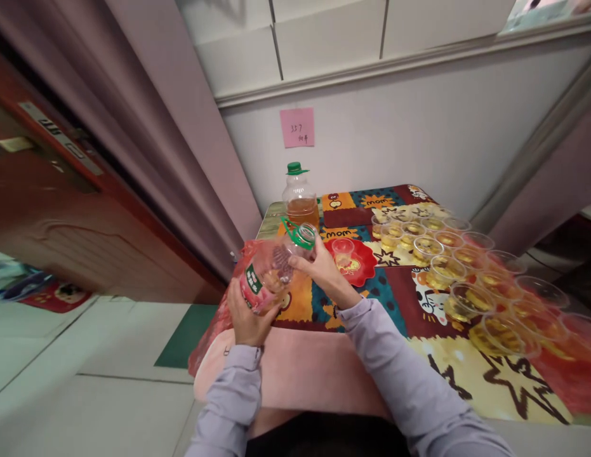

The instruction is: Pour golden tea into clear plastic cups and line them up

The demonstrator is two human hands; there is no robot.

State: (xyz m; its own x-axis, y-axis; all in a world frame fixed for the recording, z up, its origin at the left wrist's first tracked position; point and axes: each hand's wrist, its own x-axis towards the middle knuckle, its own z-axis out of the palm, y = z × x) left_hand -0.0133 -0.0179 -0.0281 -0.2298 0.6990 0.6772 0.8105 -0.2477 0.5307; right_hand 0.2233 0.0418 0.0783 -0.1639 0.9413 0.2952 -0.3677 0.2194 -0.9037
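A clear plastic bottle point(275, 270) with a pink and green label is tilted over the near left of the table, its neck pointing up and to the right. My left hand point(250, 314) is wrapped round its lower part, by the label. Near the neck, my right hand point(321, 266) grips the bottle, thumb across the shoulder. A green ring handle point(302, 236) circles the neck, and the mouth looks uncapped. Behind it stands a second bottle point(302, 206), green-capped and partly filled with amber liquid. Just right of my right hand, a red scalloped plate point(368, 270) bears a clear cup point(343, 252).
Rows of clear plastic cups point(447, 270) holding yellow liquid cover the table's right side. A patterned cloth point(390, 295) lies beneath. Pink padding point(318, 362) runs along the near edge, with red plastic bag material point(214, 333) at the left. A wall rises behind.
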